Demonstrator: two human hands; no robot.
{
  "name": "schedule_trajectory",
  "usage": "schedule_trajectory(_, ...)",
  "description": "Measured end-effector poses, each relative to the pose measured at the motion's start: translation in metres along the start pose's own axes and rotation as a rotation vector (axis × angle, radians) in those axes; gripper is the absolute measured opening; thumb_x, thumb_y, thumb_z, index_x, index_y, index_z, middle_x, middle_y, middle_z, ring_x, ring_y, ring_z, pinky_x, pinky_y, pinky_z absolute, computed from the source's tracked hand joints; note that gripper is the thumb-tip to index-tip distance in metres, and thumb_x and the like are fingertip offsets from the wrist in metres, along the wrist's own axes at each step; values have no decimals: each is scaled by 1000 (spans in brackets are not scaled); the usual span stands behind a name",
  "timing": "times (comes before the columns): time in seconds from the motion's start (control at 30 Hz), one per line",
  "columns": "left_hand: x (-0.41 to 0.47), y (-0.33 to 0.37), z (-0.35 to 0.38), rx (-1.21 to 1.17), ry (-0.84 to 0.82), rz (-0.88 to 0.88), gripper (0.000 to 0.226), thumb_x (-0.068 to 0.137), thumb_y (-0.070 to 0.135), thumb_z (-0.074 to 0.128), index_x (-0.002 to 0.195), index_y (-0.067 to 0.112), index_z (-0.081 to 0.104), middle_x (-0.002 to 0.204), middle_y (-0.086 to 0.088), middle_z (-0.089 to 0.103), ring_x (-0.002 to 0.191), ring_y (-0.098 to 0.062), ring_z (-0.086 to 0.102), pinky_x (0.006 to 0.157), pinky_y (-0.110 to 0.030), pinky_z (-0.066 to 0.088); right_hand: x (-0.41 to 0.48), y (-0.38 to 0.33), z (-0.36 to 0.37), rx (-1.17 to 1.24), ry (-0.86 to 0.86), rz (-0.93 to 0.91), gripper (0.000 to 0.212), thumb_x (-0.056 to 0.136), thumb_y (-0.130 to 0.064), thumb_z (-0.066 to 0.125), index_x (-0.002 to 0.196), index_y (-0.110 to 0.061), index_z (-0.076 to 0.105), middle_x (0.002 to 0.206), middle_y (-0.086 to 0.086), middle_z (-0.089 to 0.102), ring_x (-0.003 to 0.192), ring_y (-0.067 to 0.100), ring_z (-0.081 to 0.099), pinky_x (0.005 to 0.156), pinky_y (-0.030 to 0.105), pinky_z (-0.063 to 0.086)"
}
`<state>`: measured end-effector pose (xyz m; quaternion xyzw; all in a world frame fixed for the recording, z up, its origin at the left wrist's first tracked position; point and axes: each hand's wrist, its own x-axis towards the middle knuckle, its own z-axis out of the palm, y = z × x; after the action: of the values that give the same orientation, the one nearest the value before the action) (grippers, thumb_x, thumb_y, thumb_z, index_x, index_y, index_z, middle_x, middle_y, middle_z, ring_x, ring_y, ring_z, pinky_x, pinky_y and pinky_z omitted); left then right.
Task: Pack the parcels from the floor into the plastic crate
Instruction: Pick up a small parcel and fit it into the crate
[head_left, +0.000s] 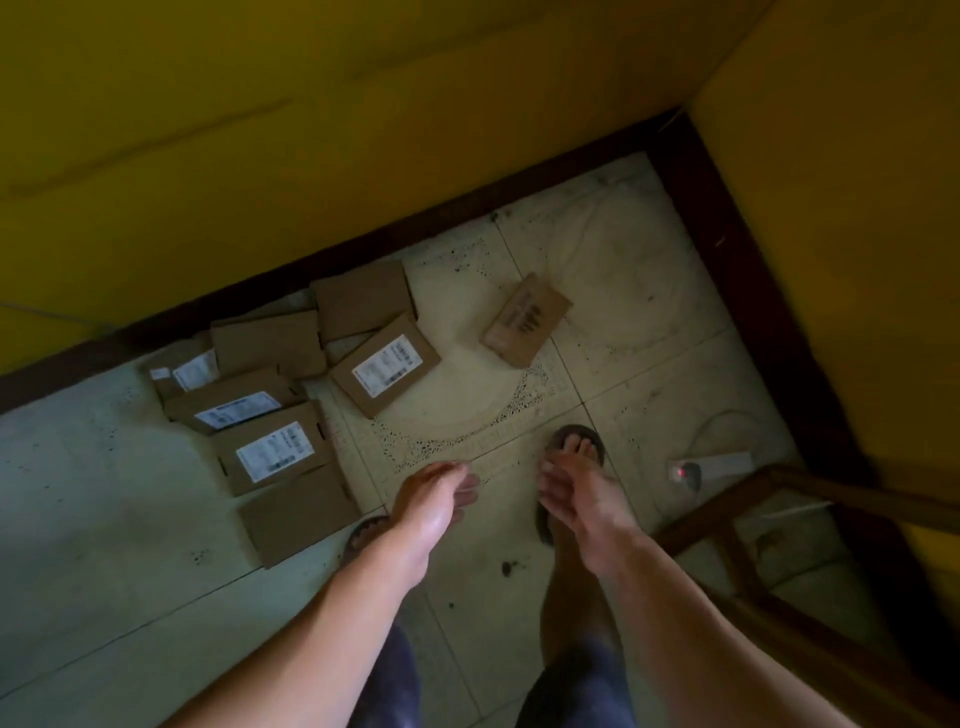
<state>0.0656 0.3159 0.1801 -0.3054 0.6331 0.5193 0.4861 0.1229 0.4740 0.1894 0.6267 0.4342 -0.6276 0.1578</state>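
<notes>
Parcels (270, 452) lie overlapping on the floor (104, 493) along the yellow wall (311, 130) — one parcel (525, 319) apart. Our left grip (431, 496) and right grip (576, 496) hang loose, empty — a wooden frame (852, 492) crowds the right edge.

your parcels (363, 299) are plain brown cardboard, several with white labels (383, 368) printed in black. the floor (623, 291) under you is cream tile, speckled black, with a dotted arc pattern across it. the walls (260, 130) are mustard yellow above a dark brown skirting (727, 249). your shorts (395, 675) are dark blue; the white gadget (722, 464) shows a red light (679, 472).
</notes>
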Motion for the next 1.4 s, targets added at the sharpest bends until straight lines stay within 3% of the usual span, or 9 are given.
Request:
schedule_trajectory(0.23,74,41,89,-100,91,-49,24,99,24,49,118,16,61,107,1,70,98,-14,66,86,-28,51,132,-90,-35,-259,-30,-41,12,87,-17,59,96,-16,66,114,15,63,102,27,60,99,43,47)
schedule_trajectory(0.37,134,49,132,-163,147,-122,27,97,22,49,120,13,61,107,1,70,96,-13,66,76,-24,50,198,-130,-42,-335,-56,-46,38,97,-11,50,134,-8,50,145,17,45,133,34,43,94,31,47)
schedule_trajectory(0.53,222,53,159,-202,169,-192,25,97,16,52,120,10,56,120,-11,58,110,-25,57,90,-35,45,298,-147,-32,-626,-113,-197,43,96,-19,52,138,-12,47,144,12,47,131,29,45,110,44,39)
schedule_trajectory(0.73,320,45,164,-117,148,-170,77,81,36,68,147,15,34,146,-7,43,129,-25,45,110,-46,36,389,-161,0,-762,-73,-413,51,95,-24,52,144,-24,38,144,3,46,113,17,48,87,29,38)
schedule_trajectory(0.9,363,43,165,-117,115,-197,40,71,24,73,107,13,61,98,-1,52,88,-16,47,101,-37,39,433,-161,15,-893,-114,-421,62,94,-21,52,150,-19,27,152,6,37,136,26,40,102,30,35)
schedule_trajectory(1.0,370,44,165,-98,67,-144,15,68,20,64,78,19,54,90,1,51,81,-14,47,87,-32,39,443,-152,13,-911,-113,-437,46,90,-21,53,136,-17,49,131,6,57,118,25,54,92,32,45)
schedule_trajectory(1.13,352,46,149,-89,127,-65,17,87,7,54,83,23,55,83,6,53,73,-6,48,81,-29,43,417,-136,1,-813,-23,-426,31,89,-30,52,115,-19,63,101,-2,62,87,17,55,60,23,37)
schedule_trajectory(1.27,298,55,123,-86,198,18,34,82,-1,52,99,26,65,88,4,63,83,-10,54,72,-22,41,348,-123,-10,-660,-13,-372,27,89,-29,52,111,-24,67,111,-2,67,93,17,59,82,35,48)
schedule_trajectory(1.4,217,73,96,-59,213,83,49,79,11,58,124,31,60,111,10,69,104,-10,61,88,-28,45,261,-116,-12,-513,-21,-258,16,88,-23,55,101,-25,66,104,-2,67,91,15,62,87,41,54)
